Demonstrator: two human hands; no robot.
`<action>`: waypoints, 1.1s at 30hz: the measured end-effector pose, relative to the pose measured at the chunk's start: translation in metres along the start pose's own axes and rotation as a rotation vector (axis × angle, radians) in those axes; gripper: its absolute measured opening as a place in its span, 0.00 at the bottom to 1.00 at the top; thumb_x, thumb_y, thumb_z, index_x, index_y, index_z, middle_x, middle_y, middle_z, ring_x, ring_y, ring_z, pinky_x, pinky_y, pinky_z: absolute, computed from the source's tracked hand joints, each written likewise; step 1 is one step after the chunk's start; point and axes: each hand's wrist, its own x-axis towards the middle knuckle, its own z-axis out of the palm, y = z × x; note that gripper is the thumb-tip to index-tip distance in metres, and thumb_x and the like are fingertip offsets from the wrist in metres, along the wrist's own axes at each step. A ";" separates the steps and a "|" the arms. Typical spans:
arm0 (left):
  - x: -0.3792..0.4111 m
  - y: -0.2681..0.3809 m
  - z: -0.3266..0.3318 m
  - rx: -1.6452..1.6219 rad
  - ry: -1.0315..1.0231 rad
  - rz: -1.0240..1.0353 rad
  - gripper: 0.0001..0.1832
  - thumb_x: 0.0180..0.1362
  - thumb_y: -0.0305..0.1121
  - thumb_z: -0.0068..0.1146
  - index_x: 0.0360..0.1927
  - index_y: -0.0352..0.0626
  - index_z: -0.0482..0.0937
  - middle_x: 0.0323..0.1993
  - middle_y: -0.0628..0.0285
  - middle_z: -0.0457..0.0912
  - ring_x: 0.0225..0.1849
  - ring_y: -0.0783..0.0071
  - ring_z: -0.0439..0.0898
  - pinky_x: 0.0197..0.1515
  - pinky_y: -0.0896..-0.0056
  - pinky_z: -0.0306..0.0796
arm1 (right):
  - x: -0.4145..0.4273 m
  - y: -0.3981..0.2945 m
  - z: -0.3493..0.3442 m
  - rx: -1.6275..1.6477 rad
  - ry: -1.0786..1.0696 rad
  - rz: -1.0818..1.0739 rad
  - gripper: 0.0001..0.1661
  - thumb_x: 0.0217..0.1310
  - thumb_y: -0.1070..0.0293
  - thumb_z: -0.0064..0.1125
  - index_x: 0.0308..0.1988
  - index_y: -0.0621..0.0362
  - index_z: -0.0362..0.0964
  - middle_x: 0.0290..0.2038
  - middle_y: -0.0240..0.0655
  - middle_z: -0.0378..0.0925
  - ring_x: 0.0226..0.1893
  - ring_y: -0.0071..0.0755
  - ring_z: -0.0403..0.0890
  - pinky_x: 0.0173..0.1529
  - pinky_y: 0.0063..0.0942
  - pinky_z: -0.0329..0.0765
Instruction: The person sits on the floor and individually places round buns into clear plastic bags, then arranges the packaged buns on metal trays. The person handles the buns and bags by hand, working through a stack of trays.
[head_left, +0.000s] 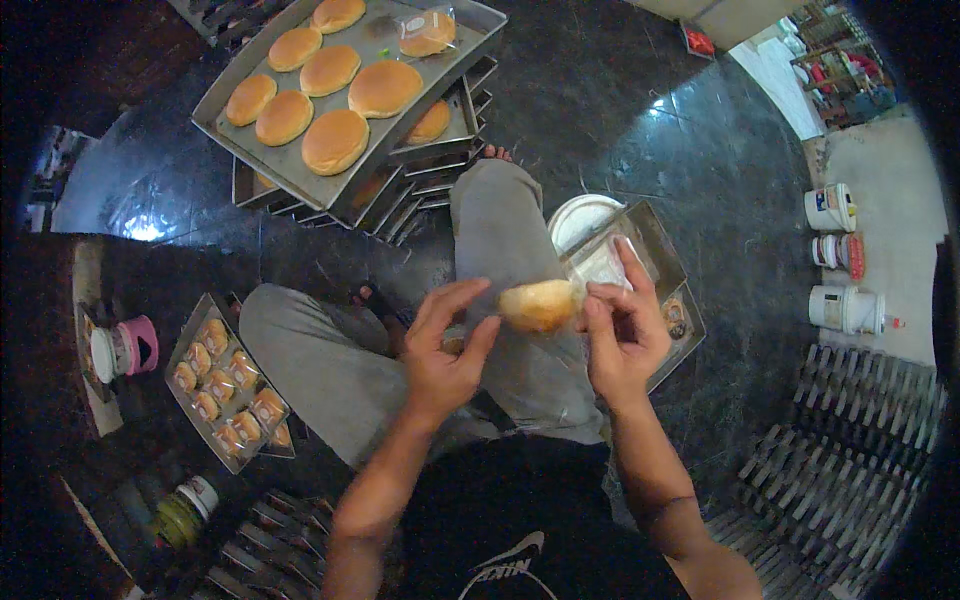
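My right hand (626, 322) pinches the end of a clear plastic bag with a bread bun (540, 305) in it, above my right thigh. Just left of the bun, my left hand (450, 341) has its thumb and fingers apart, with nothing between them. A metal baking tray (270, 176) at the upper left bears several unwrapped round buns (330, 71) and one bun in clear wrap (427, 34). Behind my right hand lies a stack of clear plastic bags (604, 262) by an open metal tray (667, 232).
Stacked trays (397, 199) stand beneath the bun tray. At the left, another tray (184, 330) holds several wrapped buns (219, 382). A round white lid (585, 214) lies beyond my right hand. White buckets (829, 208) line the right wall, near many stacked metal trays (840, 465).
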 end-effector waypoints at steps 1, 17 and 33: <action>0.008 0.009 0.004 -0.041 0.033 0.042 0.17 0.60 0.29 0.68 0.53 0.38 0.82 0.51 0.54 0.83 0.50 0.63 0.82 0.54 0.65 0.75 | 0.002 -0.002 0.004 0.046 0.019 0.036 0.07 0.60 0.77 0.67 0.41 0.64 0.83 0.56 0.52 0.81 0.41 0.32 0.86 0.47 0.29 0.81; 0.016 -0.008 -0.018 -0.628 0.340 -0.295 0.09 0.70 0.35 0.61 0.39 0.39 0.78 0.33 0.65 0.81 0.35 0.75 0.78 0.43 0.70 0.74 | 0.053 0.017 -0.054 1.027 -0.333 0.455 0.20 0.70 0.56 0.59 0.50 0.61 0.75 0.41 0.40 0.81 0.38 0.33 0.82 0.45 0.34 0.80; 0.013 -0.017 -0.016 -0.587 0.374 -0.296 0.09 0.72 0.32 0.58 0.38 0.38 0.79 0.33 0.65 0.83 0.38 0.78 0.81 0.46 0.74 0.74 | 0.006 -0.022 0.030 0.375 0.039 0.478 0.05 0.69 0.72 0.62 0.39 0.62 0.77 0.32 0.29 0.81 0.19 0.11 0.68 0.22 0.16 0.64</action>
